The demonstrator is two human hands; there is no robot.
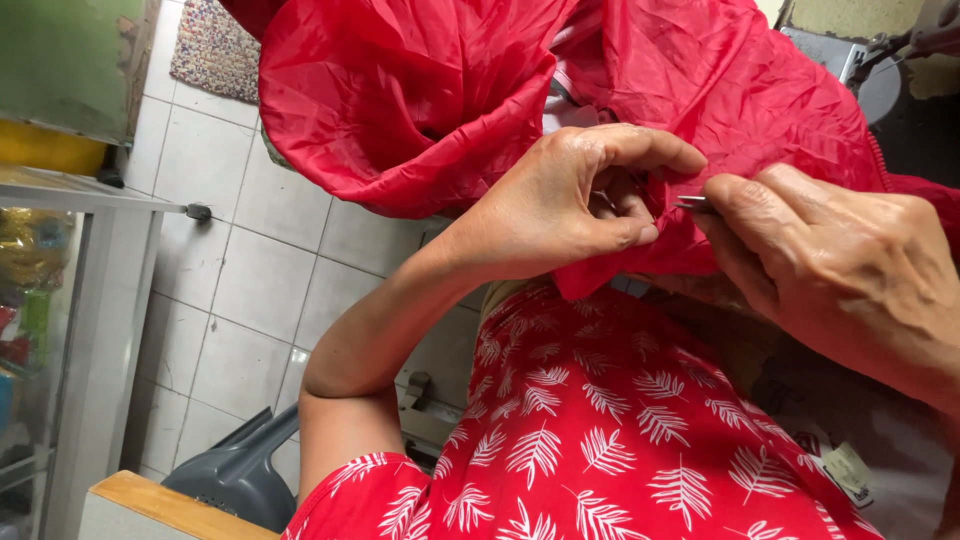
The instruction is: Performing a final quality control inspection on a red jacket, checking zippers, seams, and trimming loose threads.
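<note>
The red cloth (pixel 420 90) is being pinched by the left hand (pixel 570 200), while a small metal tool (pixel 692 203) is being gripped by the right hand (pixel 840 265); the thin cloth or a nearby fingertip could be nicked.

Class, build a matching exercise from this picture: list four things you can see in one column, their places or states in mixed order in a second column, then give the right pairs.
Things
1. left hand
2. right hand
3. red fabric
4. grey dustpan

Places or states
A. on the tiled floor, lower left
B. holds a small metal tool at the fingertips
C. crumpled, bunched above the hands
D. pinches a fold of the cloth

Pairs: 1-D, 2-B, 3-C, 4-A
</note>
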